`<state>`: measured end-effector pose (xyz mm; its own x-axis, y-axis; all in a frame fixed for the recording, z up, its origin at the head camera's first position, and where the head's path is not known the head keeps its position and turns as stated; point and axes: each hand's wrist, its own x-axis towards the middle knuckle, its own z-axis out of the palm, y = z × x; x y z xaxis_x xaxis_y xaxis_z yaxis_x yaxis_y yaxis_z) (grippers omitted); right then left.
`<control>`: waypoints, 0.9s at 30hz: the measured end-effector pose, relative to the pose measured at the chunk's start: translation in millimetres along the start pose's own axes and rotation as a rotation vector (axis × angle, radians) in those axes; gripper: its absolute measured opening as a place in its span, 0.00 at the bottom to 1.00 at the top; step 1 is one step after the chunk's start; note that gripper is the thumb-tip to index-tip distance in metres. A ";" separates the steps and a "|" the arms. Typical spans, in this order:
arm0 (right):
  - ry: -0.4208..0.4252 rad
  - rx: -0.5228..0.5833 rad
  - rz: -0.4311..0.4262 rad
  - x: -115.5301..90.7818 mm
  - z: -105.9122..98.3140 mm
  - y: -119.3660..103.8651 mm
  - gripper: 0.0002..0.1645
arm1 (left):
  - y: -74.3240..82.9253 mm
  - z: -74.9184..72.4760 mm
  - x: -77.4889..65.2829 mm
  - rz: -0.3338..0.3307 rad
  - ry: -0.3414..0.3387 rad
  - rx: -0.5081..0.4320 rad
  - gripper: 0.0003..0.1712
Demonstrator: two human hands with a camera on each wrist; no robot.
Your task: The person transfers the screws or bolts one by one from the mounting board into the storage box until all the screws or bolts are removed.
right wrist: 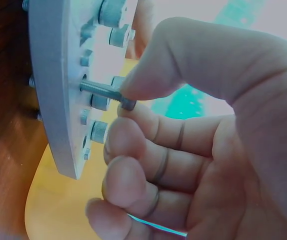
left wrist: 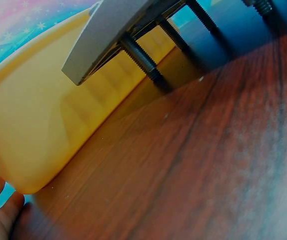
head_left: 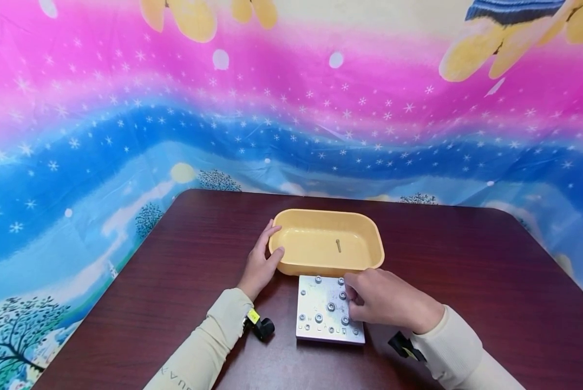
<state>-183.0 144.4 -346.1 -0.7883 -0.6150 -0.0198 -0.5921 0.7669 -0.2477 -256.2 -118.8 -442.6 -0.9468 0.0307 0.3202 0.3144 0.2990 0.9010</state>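
While the left hand (head_left: pixel 261 268) rests spread on the yellow tub (head_left: pixel 325 270) with one screw (head_left: pixel 338 246) left, the right hand (head_left: pixel 388 298) pinches another screw (right wrist: pixel 101 90) at the metal plate (head_left: pixel 324 291), where many screws (head_left: pixel 331 307) already stand.

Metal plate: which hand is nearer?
Right. The right hand is at the right edge of the metal plate, pinching a screw at a hole. The left hand is off the plate's far-left corner, touching the yellow tray.
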 end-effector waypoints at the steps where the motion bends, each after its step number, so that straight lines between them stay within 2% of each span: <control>1: 0.008 0.004 -0.011 -0.1 0.0 0.4 0.11 | -0.2 0.1 0.0 0.001 0.001 0.001 0.29; 12: 0.024 0.114 -0.141 2.1 -2.6 4.4 0.13 | -1.5 0.3 0.1 0.011 0.000 -0.006 0.29; 27: 0.086 0.102 -0.168 0.2 -8.5 4.9 0.12 | -1.8 -0.1 0.0 0.024 0.004 -0.015 0.29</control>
<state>-187.4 149.6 -339.1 -0.6939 -0.7114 0.1115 -0.6998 0.6298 -0.3372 -256.8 -119.4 -444.2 -0.9388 0.0341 0.3426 0.3378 0.2841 0.8973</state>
